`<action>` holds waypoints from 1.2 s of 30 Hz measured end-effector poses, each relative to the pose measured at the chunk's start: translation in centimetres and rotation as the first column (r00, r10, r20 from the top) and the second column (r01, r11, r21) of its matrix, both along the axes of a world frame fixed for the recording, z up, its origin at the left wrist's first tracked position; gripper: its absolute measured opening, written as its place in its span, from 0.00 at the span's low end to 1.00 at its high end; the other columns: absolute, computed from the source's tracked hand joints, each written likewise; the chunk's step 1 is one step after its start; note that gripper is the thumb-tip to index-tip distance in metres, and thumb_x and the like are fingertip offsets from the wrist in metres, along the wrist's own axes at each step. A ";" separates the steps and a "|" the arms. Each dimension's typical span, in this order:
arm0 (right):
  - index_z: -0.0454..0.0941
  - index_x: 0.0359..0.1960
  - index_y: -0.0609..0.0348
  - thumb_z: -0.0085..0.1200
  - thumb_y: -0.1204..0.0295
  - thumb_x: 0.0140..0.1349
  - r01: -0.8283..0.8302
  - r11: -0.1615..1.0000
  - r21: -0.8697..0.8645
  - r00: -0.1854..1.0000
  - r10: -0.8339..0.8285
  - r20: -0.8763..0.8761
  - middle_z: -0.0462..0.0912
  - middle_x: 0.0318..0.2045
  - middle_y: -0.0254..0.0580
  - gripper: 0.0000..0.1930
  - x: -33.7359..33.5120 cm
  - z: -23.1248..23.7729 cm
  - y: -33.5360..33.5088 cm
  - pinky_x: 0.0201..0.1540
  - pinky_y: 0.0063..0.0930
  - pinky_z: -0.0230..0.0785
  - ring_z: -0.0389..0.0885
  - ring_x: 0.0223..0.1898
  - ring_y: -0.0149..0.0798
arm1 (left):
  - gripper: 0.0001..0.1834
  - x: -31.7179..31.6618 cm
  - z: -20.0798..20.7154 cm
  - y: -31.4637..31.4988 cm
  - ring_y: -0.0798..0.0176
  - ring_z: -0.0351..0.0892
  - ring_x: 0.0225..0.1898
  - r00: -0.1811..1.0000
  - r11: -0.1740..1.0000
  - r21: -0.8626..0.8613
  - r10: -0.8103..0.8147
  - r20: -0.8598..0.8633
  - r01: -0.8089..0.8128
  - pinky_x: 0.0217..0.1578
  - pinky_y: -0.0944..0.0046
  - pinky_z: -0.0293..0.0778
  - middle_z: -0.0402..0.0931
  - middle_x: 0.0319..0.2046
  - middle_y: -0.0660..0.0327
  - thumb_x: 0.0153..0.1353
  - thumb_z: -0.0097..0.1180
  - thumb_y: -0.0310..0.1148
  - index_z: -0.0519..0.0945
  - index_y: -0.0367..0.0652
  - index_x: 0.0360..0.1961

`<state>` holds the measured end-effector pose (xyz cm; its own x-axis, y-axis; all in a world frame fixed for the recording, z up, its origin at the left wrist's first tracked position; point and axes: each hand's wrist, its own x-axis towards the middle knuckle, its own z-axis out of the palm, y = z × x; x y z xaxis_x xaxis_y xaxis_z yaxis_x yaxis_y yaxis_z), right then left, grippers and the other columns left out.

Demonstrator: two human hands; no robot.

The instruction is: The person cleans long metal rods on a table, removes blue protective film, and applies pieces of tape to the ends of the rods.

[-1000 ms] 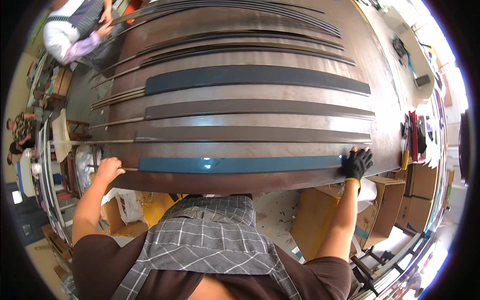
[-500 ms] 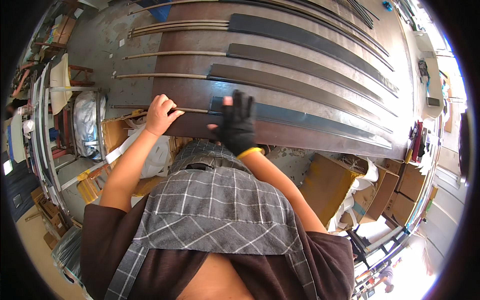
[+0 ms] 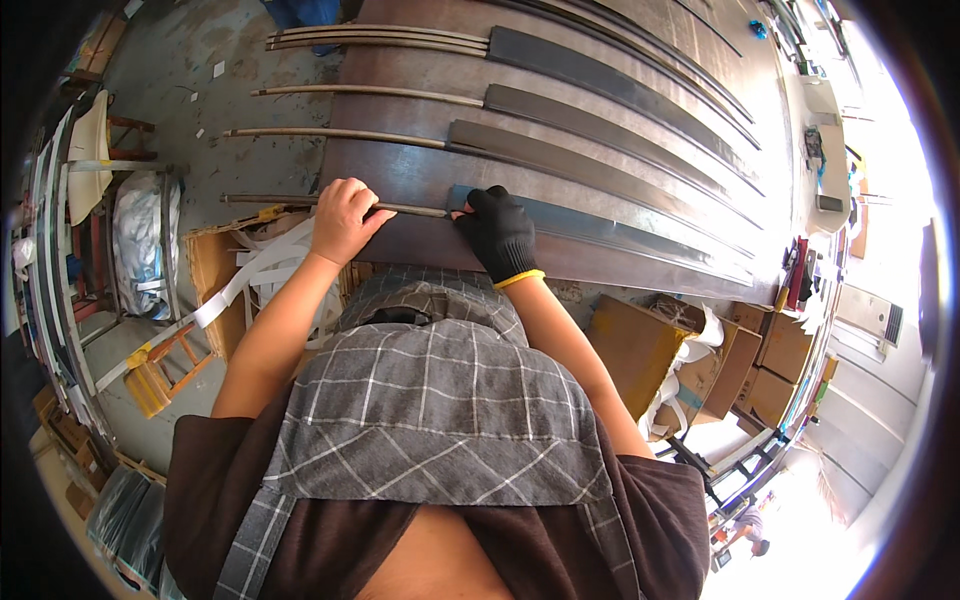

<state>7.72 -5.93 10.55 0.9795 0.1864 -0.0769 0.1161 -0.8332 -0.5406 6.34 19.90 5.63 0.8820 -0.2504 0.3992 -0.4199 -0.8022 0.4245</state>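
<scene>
A thin brownish rod (image 3: 415,210) lies crosswise in front of me, its left part reaching past the table's edge. My bare left hand (image 3: 347,220) is closed round it, thumb and fingertips pinching from above. Where the rod meets the left end of a long dark blue flat strip (image 3: 610,235), my right hand (image 3: 497,235), in a black glove with a yellow cuff, has its fingers curled onto that end. One fingertip shows bare through the glove. Whether the rod runs inside the strip is hidden by the right hand.
Farther back on the brown table (image 3: 400,165) lie several similar rods with dark strips, such as a grey-black strip (image 3: 560,160). Below the table's near edge stand cardboard boxes (image 3: 640,350) at right and a carton with white bands (image 3: 265,265) at left. A wrapped bundle (image 3: 147,240) sits farther left.
My right hand, spread and blurred over the strip before, has closed on its left end. My left hand stays on the rod and sits slightly farther right. The whole view has shifted.
</scene>
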 end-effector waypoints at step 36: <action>0.81 0.35 0.53 0.54 0.64 0.57 0.065 0.985 -0.158 0.974 -0.097 -0.205 0.82 0.39 0.53 0.09 1.9 -0.4 0.1 0.44 0.46 0.74 0.81 0.42 0.57 | 0.17 -0.3 0.4 0.3 0.55 0.71 0.36 1.000 0.999 -0.037 -0.004 0.000 0.004 0.39 0.56 0.69 0.70 0.30 0.62 0.44 0.71 0.37 0.73 0.44 0.26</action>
<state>9.61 -5.84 10.16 0.9493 0.0778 -0.3045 -0.0585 -0.9082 -0.4144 6.00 20.17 6.06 0.8809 -0.2392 0.4084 -0.4233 -0.7841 0.4539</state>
